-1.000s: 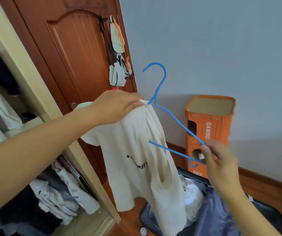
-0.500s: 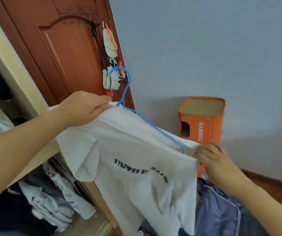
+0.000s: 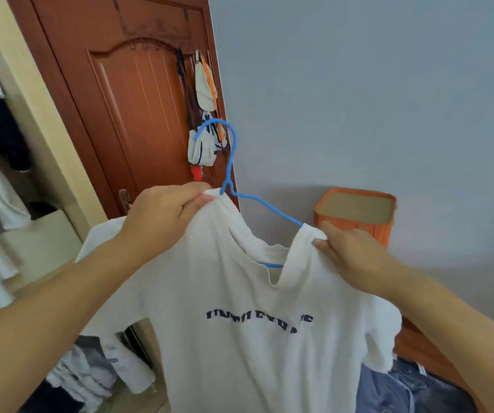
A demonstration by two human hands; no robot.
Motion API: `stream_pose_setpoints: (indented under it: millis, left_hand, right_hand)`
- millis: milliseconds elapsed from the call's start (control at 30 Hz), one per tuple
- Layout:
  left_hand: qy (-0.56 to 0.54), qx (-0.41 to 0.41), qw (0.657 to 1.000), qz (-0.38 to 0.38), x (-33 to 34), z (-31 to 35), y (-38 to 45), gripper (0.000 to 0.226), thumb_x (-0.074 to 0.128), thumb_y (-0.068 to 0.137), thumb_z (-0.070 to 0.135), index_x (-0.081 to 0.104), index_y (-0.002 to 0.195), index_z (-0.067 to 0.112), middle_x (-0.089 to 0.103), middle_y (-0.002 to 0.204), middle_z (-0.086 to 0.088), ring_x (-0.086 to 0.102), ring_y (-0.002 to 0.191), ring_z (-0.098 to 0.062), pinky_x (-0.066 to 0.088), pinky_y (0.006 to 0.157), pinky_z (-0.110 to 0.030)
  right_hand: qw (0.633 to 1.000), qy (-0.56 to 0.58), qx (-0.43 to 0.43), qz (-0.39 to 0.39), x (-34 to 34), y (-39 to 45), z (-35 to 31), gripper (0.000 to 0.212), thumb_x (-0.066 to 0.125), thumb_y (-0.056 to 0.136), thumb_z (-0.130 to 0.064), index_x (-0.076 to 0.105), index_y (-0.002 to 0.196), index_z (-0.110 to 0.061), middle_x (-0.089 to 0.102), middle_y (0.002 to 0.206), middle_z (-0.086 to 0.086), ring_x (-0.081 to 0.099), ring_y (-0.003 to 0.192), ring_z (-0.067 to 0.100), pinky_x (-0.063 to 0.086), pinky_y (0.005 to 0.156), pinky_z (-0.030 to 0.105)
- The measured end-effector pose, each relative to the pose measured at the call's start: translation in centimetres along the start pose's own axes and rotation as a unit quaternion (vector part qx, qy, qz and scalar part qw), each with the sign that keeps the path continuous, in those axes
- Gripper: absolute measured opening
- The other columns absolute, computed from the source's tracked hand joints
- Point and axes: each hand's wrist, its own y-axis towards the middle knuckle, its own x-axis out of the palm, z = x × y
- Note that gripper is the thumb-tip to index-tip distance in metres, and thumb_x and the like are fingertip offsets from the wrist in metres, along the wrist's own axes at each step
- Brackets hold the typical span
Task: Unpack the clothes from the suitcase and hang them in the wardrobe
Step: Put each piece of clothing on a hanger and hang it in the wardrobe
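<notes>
A white T-shirt (image 3: 239,338) with dark lettering on its chest hangs on a blue hanger (image 3: 230,156), whose hook sticks up above the collar. My left hand (image 3: 162,216) pinches the collar at the hanger's neck. My right hand (image 3: 347,251) grips the shirt's right shoulder where the hanger's arm goes into the cloth. The open wardrobe (image 3: 40,126) stands at the left with clothes hanging inside. Only a corner of the suitcase (image 3: 412,389) shows at the lower right, with blue-grey cloth in it.
A brown wooden door (image 3: 138,93) behind the shirt has bags (image 3: 205,144) hung on its hooks. An orange stool (image 3: 356,213) stands by the grey wall. Folded clothes (image 3: 90,374) lie low in the wardrobe.
The shirt's front has turned toward me and both shoulders now sit on the hanger. My right hand went up from the hanger's end to the shirt's shoulder.
</notes>
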Motion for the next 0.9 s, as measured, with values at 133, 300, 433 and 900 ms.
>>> stream_pose_setpoints:
  millis: [133, 300, 433, 900]
  left_hand:
    - [0.02, 0.043, 0.998, -0.031, 0.9, 3.1, 0.8, 0.04, 0.035, 0.103, 0.055, 0.067, 0.115, 0.032, 0.075, 0.098, 0.008, 0.072, 0.091, -0.022, 0.055, 0.068, -0.042]
    - [0.109, -0.117, 0.987, 0.007, 0.5, -0.5, -3.2, 0.045, 0.04, 0.105, 0.053, 0.051, 0.139, 0.027, 0.063, 0.113, 0.001, 0.063, 0.101, -0.026, 0.05, 0.069, -0.039]
    - [0.004, -0.205, 0.975, -0.084, 1.9, -3.8, -6.6, 0.048, 0.026, 0.097, 0.063, 0.057, 0.119, 0.032, 0.069, 0.1, 0.001, 0.066, 0.096, -0.032, 0.05, 0.076, -0.041]
    - [0.02, 0.017, 0.998, -0.056, 3.3, 3.0, 0.6, 0.032, 0.036, 0.102, 0.046, 0.055, 0.097, 0.02, 0.06, 0.064, 0.0, 0.058, 0.058, -0.033, 0.05, 0.051, -0.045]
  right_hand:
    - [0.998, 0.018, -0.039, 0.042, -0.4, 1.6, -3.0, 0.039, 0.016, 0.095, -0.058, 0.032, 0.084, -0.023, 0.053, 0.066, 0.004, 0.055, 0.067, 0.039, 0.042, 0.061, 0.047]
    - [0.99, 0.037, -0.027, 0.135, -3.4, 1.3, -0.5, 0.059, 0.019, 0.098, -0.066, 0.052, 0.095, -0.018, 0.064, 0.078, 0.006, 0.061, 0.078, 0.035, 0.049, 0.071, 0.047]
    - [0.997, -0.023, -0.023, 0.068, -3.9, 1.9, 1.5, 0.078, 0.009, 0.094, -0.073, 0.059, 0.105, -0.014, 0.068, 0.093, 0.006, 0.062, 0.095, 0.03, 0.049, 0.081, 0.046]
    - [0.995, -0.004, -0.064, 0.074, -2.7, 2.6, 1.5, 0.057, 0.023, 0.104, -0.058, 0.062, 0.101, -0.016, 0.066, 0.093, 0.0, 0.062, 0.09, 0.026, 0.05, 0.078, 0.041]
